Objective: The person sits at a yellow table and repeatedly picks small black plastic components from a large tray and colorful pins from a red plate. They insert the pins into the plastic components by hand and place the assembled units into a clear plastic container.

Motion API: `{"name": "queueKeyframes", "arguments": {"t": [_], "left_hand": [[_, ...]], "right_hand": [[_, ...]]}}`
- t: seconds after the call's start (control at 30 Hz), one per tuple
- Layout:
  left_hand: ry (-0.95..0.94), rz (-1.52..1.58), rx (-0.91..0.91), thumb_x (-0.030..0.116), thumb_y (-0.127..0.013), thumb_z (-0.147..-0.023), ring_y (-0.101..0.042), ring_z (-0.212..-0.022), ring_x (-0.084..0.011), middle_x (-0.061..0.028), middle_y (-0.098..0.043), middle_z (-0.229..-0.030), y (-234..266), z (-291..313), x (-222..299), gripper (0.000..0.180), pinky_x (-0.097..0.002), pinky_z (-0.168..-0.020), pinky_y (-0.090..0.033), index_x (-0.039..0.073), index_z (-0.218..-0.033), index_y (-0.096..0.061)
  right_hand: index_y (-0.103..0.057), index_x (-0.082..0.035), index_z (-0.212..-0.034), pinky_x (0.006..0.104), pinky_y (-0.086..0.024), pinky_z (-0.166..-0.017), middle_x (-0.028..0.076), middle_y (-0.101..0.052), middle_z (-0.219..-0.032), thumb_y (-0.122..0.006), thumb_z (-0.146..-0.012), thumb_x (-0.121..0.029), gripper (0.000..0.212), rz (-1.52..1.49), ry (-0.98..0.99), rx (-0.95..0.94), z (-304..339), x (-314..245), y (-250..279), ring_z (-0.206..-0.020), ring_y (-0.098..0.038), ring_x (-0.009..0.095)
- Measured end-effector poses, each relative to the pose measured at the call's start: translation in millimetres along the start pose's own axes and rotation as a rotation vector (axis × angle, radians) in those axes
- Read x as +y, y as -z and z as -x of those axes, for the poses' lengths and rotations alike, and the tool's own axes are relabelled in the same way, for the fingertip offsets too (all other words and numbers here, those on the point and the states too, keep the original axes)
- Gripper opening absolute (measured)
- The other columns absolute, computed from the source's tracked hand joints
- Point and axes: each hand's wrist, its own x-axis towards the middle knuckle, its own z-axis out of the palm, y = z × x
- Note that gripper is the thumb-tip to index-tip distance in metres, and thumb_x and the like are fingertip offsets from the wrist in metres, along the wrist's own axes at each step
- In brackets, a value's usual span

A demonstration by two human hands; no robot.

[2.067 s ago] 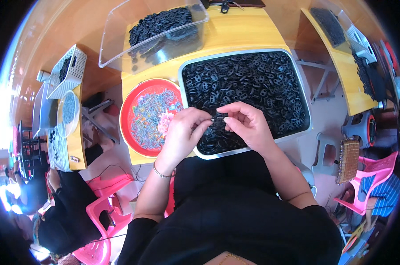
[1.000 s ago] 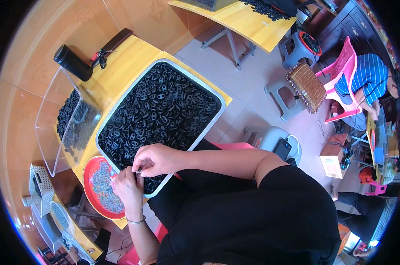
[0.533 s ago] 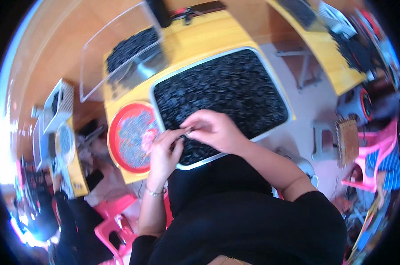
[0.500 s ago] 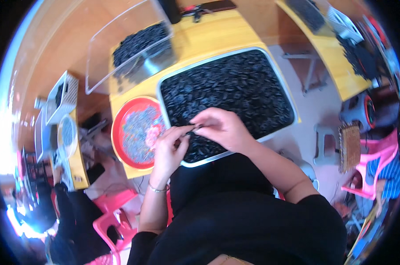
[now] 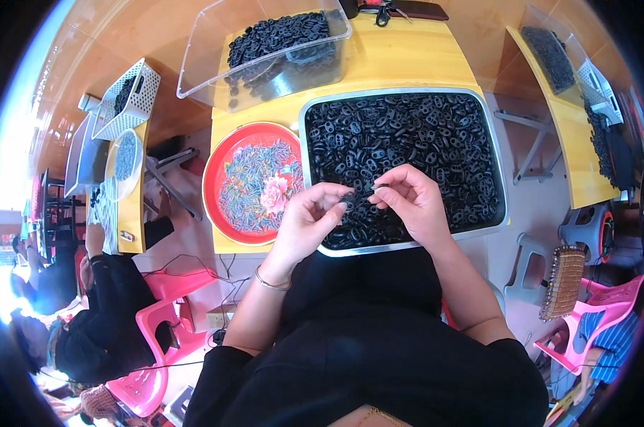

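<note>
Over the near half of a metal-rimmed tray (image 5: 503, 164) full of small black oval pieces with two holes, my hands work close together but apart. My left hand (image 5: 304, 222) pinches a small black piece (image 5: 347, 197) between thumb and fingertips. Between the thumb and forefinger of my right hand (image 5: 421, 210) is another small dark piece (image 5: 381, 187), mostly covered by the fingers. Left of the tray sits a red round dish (image 5: 217, 153) with a flower pattern, strewn with many tiny thin greyish parts, too small to name exactly.
A clear plastic bin (image 5: 194, 67) of black pieces stands at the back of the yellow table (image 5: 407, 60). Scissors (image 5: 383, 16) lie behind it. On the left are another table, a white basket (image 5: 131, 107) and a seated person (image 5: 108, 306); pink chairs (image 5: 147, 341) stand nearby.
My hands have drawn apart from where they met, the right one moving to the right. The whole view has shifted, so the tray and dish appear farther right.
</note>
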Motion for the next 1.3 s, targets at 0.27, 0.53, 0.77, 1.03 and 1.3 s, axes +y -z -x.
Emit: {"name": "queueKeyframes", "arguments": {"t": [0.27,0.53,0.77,1.03,1.3], "left_hand": [[-0.081,-0.156,0.053,-0.007,-0.057,-0.08,-0.051,-0.071,-0.0029,0.0023,-0.055,-0.084,-5.5,1.3,1.6,0.027,-0.0167,-0.063,-0.042,0.001,-0.106,-0.053],[-0.074,-0.046,0.047,-0.006,-0.061,-0.079,-0.057,-0.071,-0.0048,-0.0016,-0.059,-0.083,-7.1,5.0,1.3,0.02,-0.0175,-0.064,-0.046,0.001,-0.097,-0.053],[-0.035,0.267,0.069,-0.008,-0.055,-0.082,-0.063,-0.082,-0.0153,-0.0073,-0.06,-0.09,-5.7,6.3,6.1,0.019,-0.0253,-0.075,-0.053,-0.002,-0.099,-0.052],[-0.026,0.452,-0.021,-0.007,-0.055,-0.082,-0.062,-0.087,-0.017,-0.0124,-0.059,-0.102,-1.9,7.0,-1.2,0.023,-0.0281,-0.08,-0.051,-0.003,-0.105,-0.052],[-0.085,0.408,-0.01,-0.011,-0.053,-0.08,-0.059,-0.096,-0.0157,-0.0131,-0.06,-0.104,1.5,11.1,-2.6,0.033,-0.0278,-0.085,-0.048,-0.002,-0.113,-0.052]], "right_hand": [[-0.056,-0.001,-0.093,0.0212,-0.05,-0.068,0.007,-0.06,-0.094,-0.058,-0.082,0.002,0.011,0.126,0.046,-0.069,1.1,0.6,-5.2,-0.076,-0.061,0.009],[-0.056,-0.002,-0.089,0.0206,-0.048,-0.057,0.004,-0.062,-0.073,-0.061,-0.079,0.002,0.012,0.238,0.054,0.011,5.0,3.6,-12.7,-0.062,-0.061,0.009],[-0.064,-0.004,-0.086,0.0201,-0.05,-0.059,0.006,-0.06,-0.085,-0.066,-0.073,0.004,0.015,0.421,0.331,0.119,-0.8,-4.8,-7.3,-0.069,-0.061,0.009],[-0.063,-0.001,-0.089,0.0216,-0.051,-0.067,0.007,-0.055,-0.093,-0.062,-0.077,0.007,0.015,0.171,0.212,-0.128,3.8,-5.5,-9.9,-0.081,-0.059,0.011],[-0.063,0.0,-0.092,0.0238,-0.05,-0.078,0.008,-0.052,-0.102,-0.06,-0.077,0.009,0.017,-0.042,0.079,-0.123,3.4,-4.2,-16.8,-0.09,-0.058,0.013]]}}
